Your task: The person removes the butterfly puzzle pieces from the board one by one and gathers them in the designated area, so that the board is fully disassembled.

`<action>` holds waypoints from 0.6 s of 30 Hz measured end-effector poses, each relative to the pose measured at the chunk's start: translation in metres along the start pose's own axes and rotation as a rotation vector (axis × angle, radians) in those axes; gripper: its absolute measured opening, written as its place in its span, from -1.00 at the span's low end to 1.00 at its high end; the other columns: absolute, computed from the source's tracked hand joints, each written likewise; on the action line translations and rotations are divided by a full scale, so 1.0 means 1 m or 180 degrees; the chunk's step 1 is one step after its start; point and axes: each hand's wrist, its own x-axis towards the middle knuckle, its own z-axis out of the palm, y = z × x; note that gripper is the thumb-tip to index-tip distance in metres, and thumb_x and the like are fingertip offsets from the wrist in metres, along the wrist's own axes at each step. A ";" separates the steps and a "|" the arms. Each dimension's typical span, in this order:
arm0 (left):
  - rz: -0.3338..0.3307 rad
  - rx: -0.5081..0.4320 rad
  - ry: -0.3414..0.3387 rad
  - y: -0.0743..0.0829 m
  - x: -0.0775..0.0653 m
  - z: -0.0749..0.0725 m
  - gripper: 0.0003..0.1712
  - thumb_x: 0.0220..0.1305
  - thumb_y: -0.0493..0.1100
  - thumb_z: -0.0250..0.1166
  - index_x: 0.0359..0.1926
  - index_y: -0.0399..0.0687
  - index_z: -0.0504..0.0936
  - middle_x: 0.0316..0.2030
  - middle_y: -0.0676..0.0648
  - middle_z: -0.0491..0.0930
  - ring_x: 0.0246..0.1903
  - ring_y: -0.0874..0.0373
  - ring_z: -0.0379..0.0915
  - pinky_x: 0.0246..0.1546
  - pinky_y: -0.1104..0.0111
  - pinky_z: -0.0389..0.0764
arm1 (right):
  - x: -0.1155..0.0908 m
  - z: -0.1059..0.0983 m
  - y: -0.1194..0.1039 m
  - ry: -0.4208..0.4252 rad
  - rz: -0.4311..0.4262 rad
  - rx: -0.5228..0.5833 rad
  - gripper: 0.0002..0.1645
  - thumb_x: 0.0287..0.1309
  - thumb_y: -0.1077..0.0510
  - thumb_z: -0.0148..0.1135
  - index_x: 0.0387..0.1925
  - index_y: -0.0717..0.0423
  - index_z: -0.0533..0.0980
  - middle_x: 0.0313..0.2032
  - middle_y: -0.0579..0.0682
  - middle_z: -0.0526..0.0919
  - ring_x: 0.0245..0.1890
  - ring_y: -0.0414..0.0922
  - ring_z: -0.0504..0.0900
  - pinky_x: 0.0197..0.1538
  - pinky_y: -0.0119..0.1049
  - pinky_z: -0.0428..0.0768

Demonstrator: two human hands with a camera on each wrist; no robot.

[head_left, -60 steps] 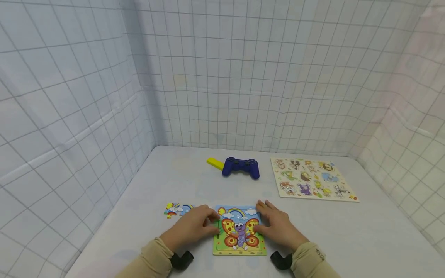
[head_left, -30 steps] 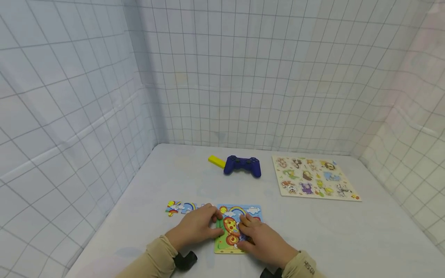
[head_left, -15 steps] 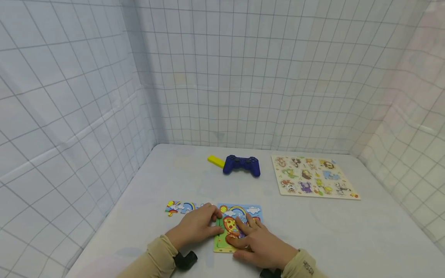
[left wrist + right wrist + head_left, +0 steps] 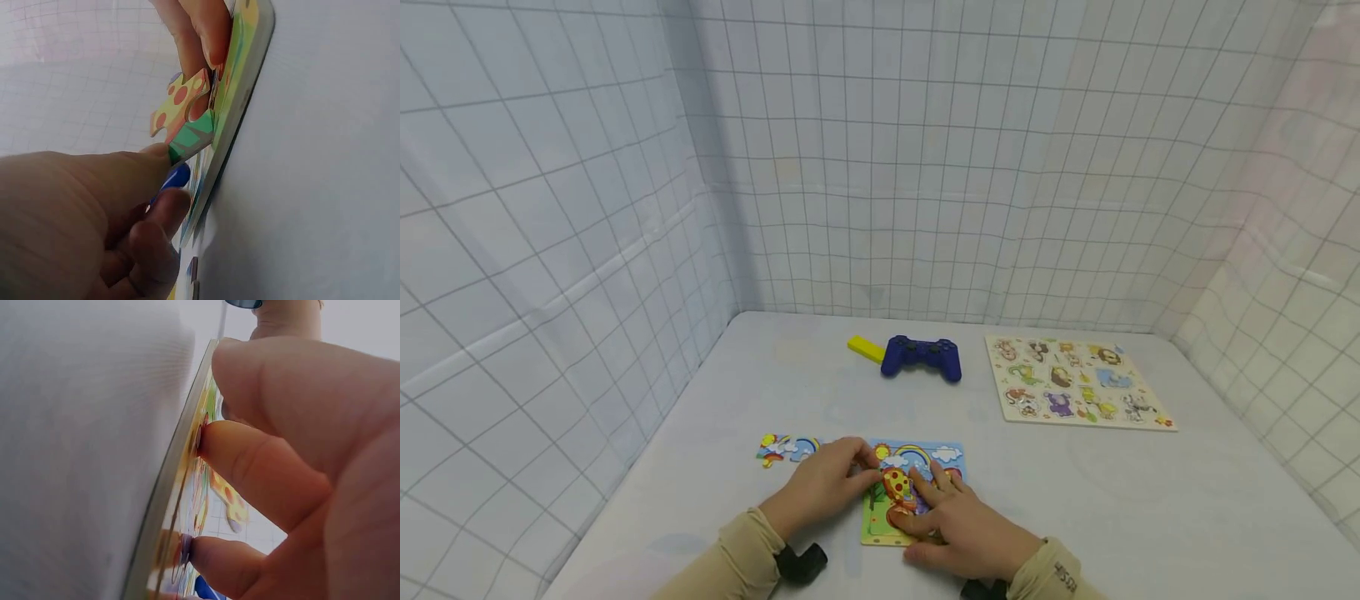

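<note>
A square butterfly jigsaw puzzle [image 4: 877, 537] lies on the table between both hands. At its left side, my left hand [image 4: 823, 487] pinches a puzzle piece [image 4: 181, 100], yellow with red dots and a green end. The left wrist view shows this piece tilted up out of the board. My right hand [image 4: 958, 525] has its fingers spread over the puzzle's right part, fingertips pressing on it and covering much of the picture. Several loose puzzle pieces [image 4: 805, 447] lie left of the board, partly hidden behind my left hand.
Farther back sit a blue game controller [image 4: 921, 357] and a yellow block [image 4: 866, 348] touching or close to it. An animal puzzle board [image 4: 1078, 383] lies at the back right. Gridded white cloth [image 4: 880, 167] walls the table at the back and sides.
My right hand has moved from the puzzle's right edge onto its face. My left hand has stayed at the left side, and the dotted piece there has tilted up in its fingers.
</note>
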 end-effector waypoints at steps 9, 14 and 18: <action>-0.0228 -0.1235 -0.0050 0.003 0.005 -0.005 -0.78 0.36 0.00 0.41 -0.17 -0.05 0.70 -0.32 0.08 0.70 -0.31 0.19 0.60 -0.33 0.39 0.58 | 0.001 0.001 0.002 -0.0016 0.0033 0.0060 -0.37 0.39 -0.41 0.07 0.42 -0.48 0.39 0.54 0.24 0.16 0.56 0.44 -0.15 0.43 0.48 0.00; -0.0298 -0.1368 0.0002 0.003 0.005 -0.008 -0.77 0.35 -0.01 0.42 -0.15 -0.06 0.72 -0.31 0.06 0.71 -0.34 0.18 0.58 -0.37 0.37 0.55 | 0.000 0.000 0.001 -0.0019 0.0060 0.0103 -0.37 0.38 -0.41 0.09 0.42 -0.49 0.39 0.57 0.22 0.10 0.57 0.42 -0.17 0.44 0.48 -0.02; -0.0368 -0.1545 0.0122 0.004 0.002 -0.015 -0.75 0.35 -0.01 0.42 -0.13 -0.09 0.72 -0.29 0.02 0.72 -0.32 0.16 0.58 -0.36 0.33 0.56 | 0.000 0.000 0.000 -0.0034 0.0061 0.0127 -0.37 0.38 -0.41 0.09 0.42 -0.49 0.39 0.58 0.21 0.06 0.57 0.42 -0.18 0.44 0.48 -0.02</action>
